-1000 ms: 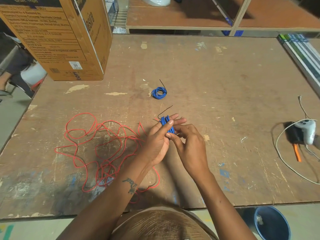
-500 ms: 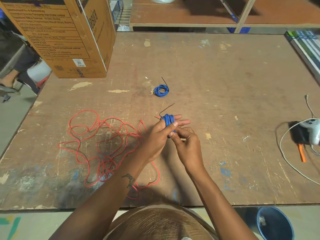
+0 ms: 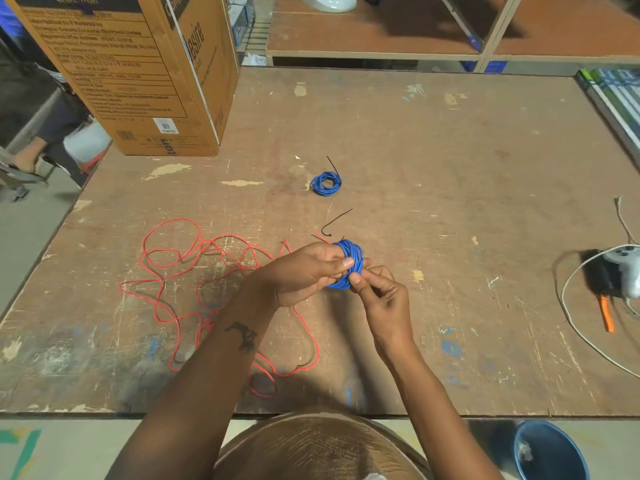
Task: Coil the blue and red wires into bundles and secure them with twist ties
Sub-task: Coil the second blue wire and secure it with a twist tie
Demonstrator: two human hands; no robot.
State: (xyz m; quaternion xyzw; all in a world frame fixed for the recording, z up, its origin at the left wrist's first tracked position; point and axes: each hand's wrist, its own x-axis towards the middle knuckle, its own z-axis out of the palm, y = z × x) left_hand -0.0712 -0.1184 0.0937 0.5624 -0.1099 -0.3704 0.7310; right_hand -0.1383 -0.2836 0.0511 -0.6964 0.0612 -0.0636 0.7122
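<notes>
Blue wire coil [image 3: 348, 263] sits wound round my left hand [image 3: 304, 273], held there by its thumb. My right hand [image 3: 379, 292] pinches the coil's near edge, and the black tie [image 3: 334, 221] lies just beyond on the surface [image 3: 450, 202].

- Both forearms are extended forward from the lower edge of the view and converge near the centre.
- The left hand [image 3: 304, 271] is held with the palm turned inward; its fingers [image 3: 341, 263] are passed through the blue wire coil [image 3: 349, 261], with the thumb laid across the loops.
- The right hand [image 3: 381, 292] is raised just beside the left, its fingertips curled and pinched against the coil's lower edge.
- A tattoo is visible on the left forearm.
</notes>
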